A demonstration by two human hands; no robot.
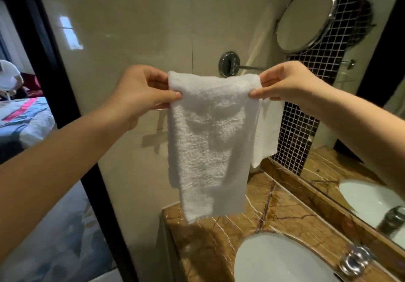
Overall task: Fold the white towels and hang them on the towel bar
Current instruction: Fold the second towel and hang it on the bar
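Note:
A folded white towel (210, 141) hangs in the air in front of the wall, its lower end just above the counter corner. My left hand (140, 93) pinches its top left corner between thumb and fingers. My right hand (291, 82) pinches the top right corner the same way. Just behind the towel's top edge, the chrome towel bar (252, 68) sticks out from its round wall mount (229, 63). A second white towel (266, 132) hangs behind, mostly hidden by the first one and by my right hand.
A brown marble counter (219, 238) with a white oval sink (278, 262) and chrome tap (356, 259) lies below. A round chrome mirror (306, 18) is on the dark mosaic strip (295, 128). A wall mirror lies right. A black door frame (57, 73) opens left onto a bedroom.

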